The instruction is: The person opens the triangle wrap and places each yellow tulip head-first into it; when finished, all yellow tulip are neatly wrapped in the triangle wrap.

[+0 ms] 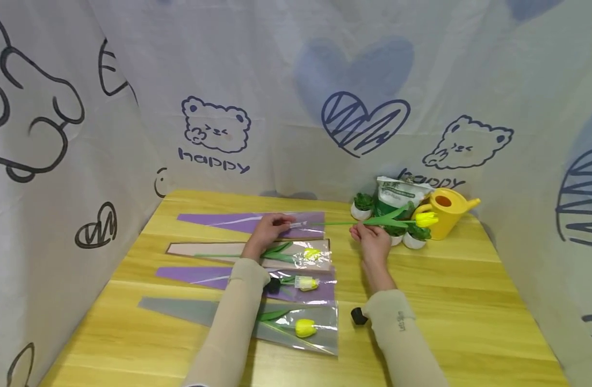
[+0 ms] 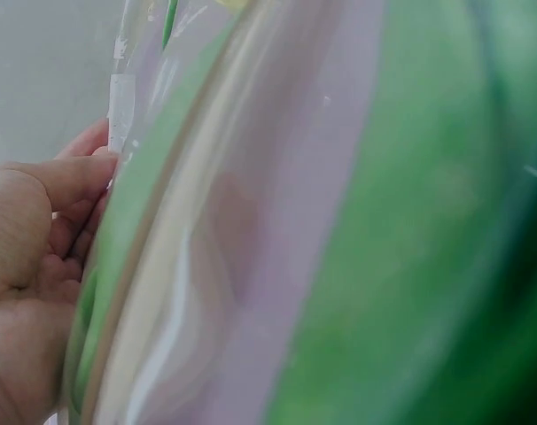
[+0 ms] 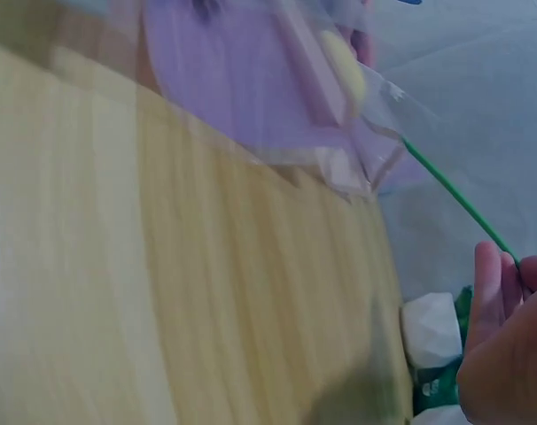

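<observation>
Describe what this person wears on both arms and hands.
Both arms wear long beige sleeves down to the wrists. The right sleeve bears small dark lettering, too small to read. A small black device sits at each wrist. The left hand and right hand are bare, without gloves.

The yellow tulip (image 1: 425, 219) is an artificial flower with a closed yellow head, a long thin green stem and a broad green leaf. It lies nearly level above the table, head pointing to 3 o'clock and stem end to 9 o'clock. The stem tip sits at the open mouth of the purple sleeve (image 1: 238, 221), a flat tapered wrapper with a clear plastic front, lying on the table at about 11 o'clock, narrow point toward 9 o'clock.
</observation>
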Available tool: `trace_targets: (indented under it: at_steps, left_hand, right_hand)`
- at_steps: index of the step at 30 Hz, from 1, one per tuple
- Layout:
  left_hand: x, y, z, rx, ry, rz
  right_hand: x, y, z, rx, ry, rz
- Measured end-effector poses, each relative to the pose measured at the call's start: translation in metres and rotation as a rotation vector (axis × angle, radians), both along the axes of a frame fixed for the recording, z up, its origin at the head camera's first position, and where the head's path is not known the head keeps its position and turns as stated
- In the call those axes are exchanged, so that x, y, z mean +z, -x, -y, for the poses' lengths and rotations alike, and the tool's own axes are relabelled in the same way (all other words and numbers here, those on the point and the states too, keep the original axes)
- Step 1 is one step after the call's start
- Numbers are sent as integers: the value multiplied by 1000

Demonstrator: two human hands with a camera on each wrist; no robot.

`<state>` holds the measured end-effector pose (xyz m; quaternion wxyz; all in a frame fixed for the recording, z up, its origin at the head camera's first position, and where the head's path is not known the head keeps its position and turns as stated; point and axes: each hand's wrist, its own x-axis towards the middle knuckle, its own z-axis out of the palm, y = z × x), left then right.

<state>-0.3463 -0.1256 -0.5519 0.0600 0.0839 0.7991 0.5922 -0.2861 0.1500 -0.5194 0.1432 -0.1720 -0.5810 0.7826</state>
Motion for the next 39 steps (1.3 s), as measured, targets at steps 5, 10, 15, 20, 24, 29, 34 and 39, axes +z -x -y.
trace_targets:
  at_steps: [5,10,15,20,24,29,34,39]
  left_hand:
    - [-7,-2,-2,-5,15,-10]
    - [-9,-2,-3,18,23,-2]
    - [-10,-2,-5,13,13,5]
    - [-8,-3,-6,22,17,3]
    - [-7,-3,-8,27,19,10]
    - [-7,-1,-10,25,22,12]
    - [-6,2,-9,37,-38,-18]
    - [-7,3,-6,51,-41,-66]
  right_hand:
    - [-11,1,10,27,11,19]
    - [-15,3,21,74,-14,72]
    - [-19,6,28,122,-70,106]
    - [-26,10,32,157,-79,108]
    - [-30,10,35,151,-148,149]
    - [-30,12,34,126,-241,184]
    - [-28,15,35,149,-193,183]
    - [-27,17,38,197,-102,152]
